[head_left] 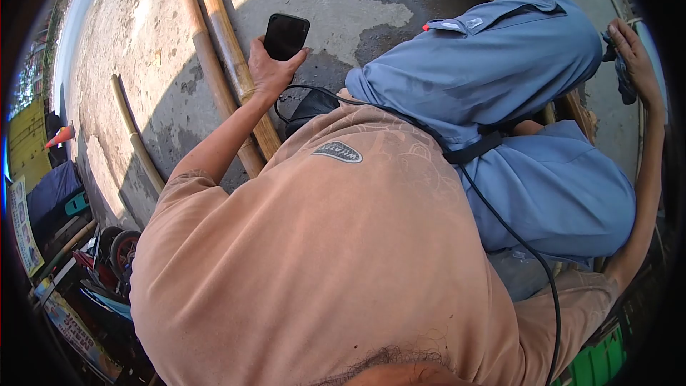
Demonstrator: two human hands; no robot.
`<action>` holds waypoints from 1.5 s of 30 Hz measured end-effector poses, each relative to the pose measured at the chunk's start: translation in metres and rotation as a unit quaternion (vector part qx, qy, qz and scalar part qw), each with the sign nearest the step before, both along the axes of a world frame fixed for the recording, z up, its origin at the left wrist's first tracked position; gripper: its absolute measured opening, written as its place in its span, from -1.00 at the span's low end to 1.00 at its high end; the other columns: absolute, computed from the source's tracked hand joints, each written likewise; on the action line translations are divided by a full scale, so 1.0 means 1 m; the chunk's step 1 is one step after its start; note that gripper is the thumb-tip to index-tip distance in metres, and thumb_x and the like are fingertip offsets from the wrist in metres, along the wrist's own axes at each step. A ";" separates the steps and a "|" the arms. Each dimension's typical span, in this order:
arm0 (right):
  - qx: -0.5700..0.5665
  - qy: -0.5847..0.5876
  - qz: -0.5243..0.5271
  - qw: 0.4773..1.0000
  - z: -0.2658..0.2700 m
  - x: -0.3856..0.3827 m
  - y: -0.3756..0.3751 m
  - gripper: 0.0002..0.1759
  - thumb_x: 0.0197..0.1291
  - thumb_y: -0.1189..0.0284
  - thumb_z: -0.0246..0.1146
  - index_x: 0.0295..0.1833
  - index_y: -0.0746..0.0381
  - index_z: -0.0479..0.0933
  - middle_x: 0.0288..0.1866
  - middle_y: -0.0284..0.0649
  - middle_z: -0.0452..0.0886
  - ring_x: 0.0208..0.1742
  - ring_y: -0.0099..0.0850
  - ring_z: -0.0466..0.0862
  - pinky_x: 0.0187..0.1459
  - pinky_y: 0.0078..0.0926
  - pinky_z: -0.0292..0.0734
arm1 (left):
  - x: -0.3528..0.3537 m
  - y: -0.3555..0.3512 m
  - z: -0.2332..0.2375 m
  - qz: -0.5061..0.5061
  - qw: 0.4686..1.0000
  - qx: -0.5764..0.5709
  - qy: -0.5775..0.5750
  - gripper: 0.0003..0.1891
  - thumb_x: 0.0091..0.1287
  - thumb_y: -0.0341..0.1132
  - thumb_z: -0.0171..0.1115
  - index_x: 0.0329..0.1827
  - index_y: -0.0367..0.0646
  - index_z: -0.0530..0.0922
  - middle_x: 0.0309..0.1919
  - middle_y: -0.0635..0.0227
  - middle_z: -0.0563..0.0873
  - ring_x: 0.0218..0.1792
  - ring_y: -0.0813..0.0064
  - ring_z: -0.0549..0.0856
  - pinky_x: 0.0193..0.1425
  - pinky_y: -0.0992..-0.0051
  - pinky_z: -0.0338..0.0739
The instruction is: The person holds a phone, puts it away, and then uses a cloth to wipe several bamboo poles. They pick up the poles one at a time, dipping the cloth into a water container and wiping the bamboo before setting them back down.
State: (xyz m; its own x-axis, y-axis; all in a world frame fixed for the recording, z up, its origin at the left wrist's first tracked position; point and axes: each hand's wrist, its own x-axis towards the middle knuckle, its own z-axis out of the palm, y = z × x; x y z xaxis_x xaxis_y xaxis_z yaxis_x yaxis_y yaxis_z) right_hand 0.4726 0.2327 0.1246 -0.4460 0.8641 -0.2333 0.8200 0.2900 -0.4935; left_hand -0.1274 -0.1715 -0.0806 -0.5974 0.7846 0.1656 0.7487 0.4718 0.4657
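While left hand [268, 71] grips phone [286, 34], long axis pointing away from body, right hand [634, 53] clasps dark object [622, 77].

Phone [286, 36] in left hand [268, 71], sticking out past the fingers. Two bamboo poles [221, 50] lie on the ground [143, 50] just left of that hand, and the wrist crosses over one. Pouch [311, 109] just behind the hand, toward the body. Cable [500, 221] runs from near the pouch back across the lap. Bent legs [500, 71] sit between both hands. Right hand [632, 57] far right, on a dark object [620, 71]; grip unclear. Parked bike [114, 257] well behind and left of the left hand.
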 end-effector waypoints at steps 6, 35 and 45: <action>0.042 0.009 -0.021 0.999 -0.008 0.008 -0.002 -0.40 0.60 -0.02 0.22 0.42 0.25 0.55 0.12 -0.35 0.61 0.13 -0.55 0.53 0.27 -0.55 0.41 | 0.002 0.002 0.004 0.016 1.000 -0.014 -0.019 -0.04 -0.04 0.16 0.75 0.20 -0.39 0.46 -0.06 -0.01 0.72 -0.03 0.11 0.77 0.09 0.20 0.67; 0.034 -0.035 -0.007 0.999 -0.007 0.019 0.009 -0.33 0.61 -0.05 0.17 0.54 0.24 0.49 0.28 -0.29 0.63 0.31 -0.50 0.57 0.41 -0.48 0.38 | 0.002 0.005 -0.004 -0.014 0.999 0.022 -0.029 -0.12 -0.02 0.09 0.73 0.14 -0.41 0.47 -0.09 0.00 0.66 -0.06 0.06 0.72 0.08 0.15 0.63; 0.044 -0.044 0.002 0.998 -0.005 0.018 0.009 -0.32 0.62 -0.05 0.16 0.55 0.24 0.48 0.25 -0.30 0.64 0.29 -0.50 0.58 0.37 -0.50 0.39 | -0.003 0.004 -0.012 -0.077 0.997 0.027 -0.004 -0.21 0.00 0.01 0.69 0.11 -0.36 0.49 -0.08 -0.02 0.65 -0.04 -0.01 0.70 0.09 0.09 0.60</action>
State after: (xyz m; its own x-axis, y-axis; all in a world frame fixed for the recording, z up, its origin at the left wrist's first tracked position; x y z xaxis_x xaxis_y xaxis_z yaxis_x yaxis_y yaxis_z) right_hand 0.4904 0.2412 0.1195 -0.4315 0.8808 -0.1949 0.8573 0.3331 -0.3925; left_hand -0.1302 -0.1678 -0.0926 -0.4716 0.8576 0.2053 0.8068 0.3256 0.4931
